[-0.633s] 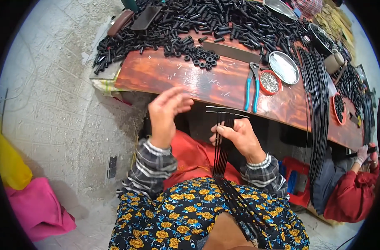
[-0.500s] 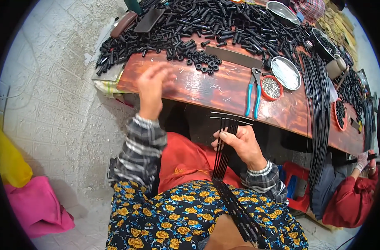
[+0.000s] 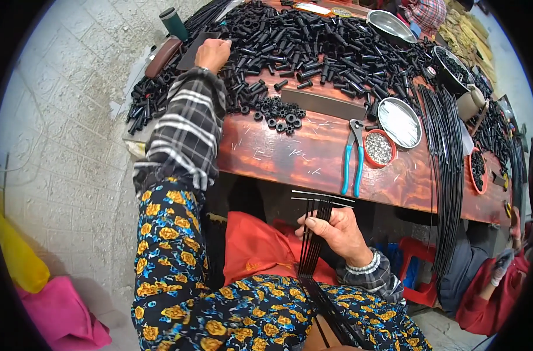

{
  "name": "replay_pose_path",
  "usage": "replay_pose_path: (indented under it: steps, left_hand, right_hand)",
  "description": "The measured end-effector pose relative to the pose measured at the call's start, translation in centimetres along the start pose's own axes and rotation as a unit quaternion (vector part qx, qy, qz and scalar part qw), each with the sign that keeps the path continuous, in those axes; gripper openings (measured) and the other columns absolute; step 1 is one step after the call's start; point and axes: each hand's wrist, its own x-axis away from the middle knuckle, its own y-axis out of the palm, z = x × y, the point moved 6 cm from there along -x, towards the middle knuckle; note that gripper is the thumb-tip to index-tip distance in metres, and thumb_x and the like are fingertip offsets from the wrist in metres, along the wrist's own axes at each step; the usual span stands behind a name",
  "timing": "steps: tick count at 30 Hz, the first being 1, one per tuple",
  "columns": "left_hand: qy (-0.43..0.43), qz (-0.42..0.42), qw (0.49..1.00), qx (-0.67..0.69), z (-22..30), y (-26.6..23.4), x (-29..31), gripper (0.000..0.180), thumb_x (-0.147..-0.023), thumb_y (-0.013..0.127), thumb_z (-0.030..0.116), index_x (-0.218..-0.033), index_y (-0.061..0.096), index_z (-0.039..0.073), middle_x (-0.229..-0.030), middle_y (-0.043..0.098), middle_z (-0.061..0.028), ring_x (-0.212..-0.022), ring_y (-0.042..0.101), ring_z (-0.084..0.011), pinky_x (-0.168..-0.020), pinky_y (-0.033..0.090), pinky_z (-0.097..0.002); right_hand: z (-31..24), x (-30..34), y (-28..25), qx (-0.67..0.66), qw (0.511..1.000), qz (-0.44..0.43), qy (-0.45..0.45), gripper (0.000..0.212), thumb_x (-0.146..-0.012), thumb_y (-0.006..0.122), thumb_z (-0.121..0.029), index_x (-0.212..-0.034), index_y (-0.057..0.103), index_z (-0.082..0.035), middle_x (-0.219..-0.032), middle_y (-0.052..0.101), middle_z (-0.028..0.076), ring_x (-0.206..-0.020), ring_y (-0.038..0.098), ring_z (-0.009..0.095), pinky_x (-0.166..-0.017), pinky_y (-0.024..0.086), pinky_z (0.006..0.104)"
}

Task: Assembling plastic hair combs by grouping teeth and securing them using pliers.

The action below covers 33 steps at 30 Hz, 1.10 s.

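Observation:
My left hand (image 3: 213,55) reaches across the table to the far left, at the pile of black tubular parts (image 3: 266,41), beside a dark phone (image 3: 191,57). Its fingers are bent away from me and mostly hidden, so I cannot tell whether they hold a part. Above my lap, my right hand (image 3: 336,231) is closed round a bundle of thin black rods (image 3: 311,257), thumb on top. The rods run down over my lap. A few thin pale and dark sticks (image 3: 322,196) lie crosswise at the bundle's upper end.
Blue-handled pliers (image 3: 353,161) lie beside a red bowl of small metal pieces (image 3: 379,148) and a round tray of white sticks (image 3: 399,121). Black rings (image 3: 281,114) sit before a flat bar (image 3: 322,105). Long black rods (image 3: 444,175) overhang the edge. Another person's gloved hand (image 3: 502,266) is at right.
My left hand has moved from above the table's near left edge forward to the pile by the phone. My right hand keeps its grip on the rods in nearly the same place.

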Motion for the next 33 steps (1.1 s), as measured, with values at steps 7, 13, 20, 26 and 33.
replay_pose_path:
  steps: [7, 13, 20, 26, 33]
  left_hand:
    - [-0.023, -0.078, 0.971, -0.224, 0.6, 3.9, -0.4, 0.060, -0.082, 0.059, 0.057, -0.110, 0.066, 0.004, -0.118, 0.061, -0.0214, -0.110, 0.057, -0.0396, -0.093, 0.044, -0.0471]
    - [-0.024, -0.064, 0.983, 0.171, 1.7, -1.9, 1.9, 0.029, -0.080, 0.071, 0.024, -0.097, 0.061, 0.001, -0.080, 0.067, -0.0132, -0.060, 0.067, -0.0214, -0.045, 0.051, -0.0304]
    - [-0.111, -0.088, 0.909, 0.393, -2.1, -7.2, 12.8, 0.026, -0.081, 0.058, 0.001, -0.107, 0.058, 0.000, -0.073, 0.060, -0.0046, -0.058, 0.059, -0.0135, -0.049, 0.051, -0.0240]
    - [-0.150, -0.094, 0.947, 0.266, -4.3, -3.7, 17.1, 0.014, -0.079, 0.071, 0.019, -0.081, 0.066, 0.007, -0.060, 0.055, 0.0046, -0.046, 0.048, -0.0068, -0.043, 0.035, -0.0209]
    - [-0.005, -0.057, 0.997, 0.055, -4.7, -1.0, 13.7, 0.029, -0.071, 0.073, 0.031, -0.082, 0.071, 0.004, -0.066, 0.066, -0.0084, -0.058, 0.058, -0.0147, -0.056, 0.043, -0.0328]
  right_hand:
    - [-0.3, 0.2, 0.1, -0.020, 0.999, 0.023, 0.015, 0.018, -0.091, 0.061, -0.011, -0.095, 0.066, 0.005, -0.082, 0.069, 0.011, -0.075, 0.067, 0.018, -0.070, 0.055, 0.0297]
    - [-0.7, 0.2, 0.2, -0.004, 0.999, 0.022, -0.030, 0.019, -0.091, 0.061, -0.013, -0.091, 0.068, 0.004, -0.077, 0.069, 0.006, -0.069, 0.063, 0.010, -0.064, 0.050, 0.0243]
    - [-0.6, 0.4, 0.1, 0.013, 0.999, -0.002, -0.029, 0.018, -0.091, 0.061, -0.013, -0.095, 0.066, 0.004, -0.080, 0.069, 0.010, -0.073, 0.067, 0.017, -0.068, 0.055, 0.0299]
    - [-0.4, 0.6, 0.9, 0.013, 0.999, -0.022, -0.039, 0.019, -0.091, 0.061, -0.013, -0.093, 0.066, 0.005, -0.079, 0.069, 0.011, -0.073, 0.066, 0.016, -0.067, 0.054, 0.0283]
    - [-0.9, 0.2, 1.0, 0.052, 0.997, -0.013, -0.062, 0.018, -0.090, 0.060, -0.012, -0.090, 0.067, 0.005, -0.077, 0.069, 0.010, -0.070, 0.067, 0.015, -0.065, 0.054, 0.0259]
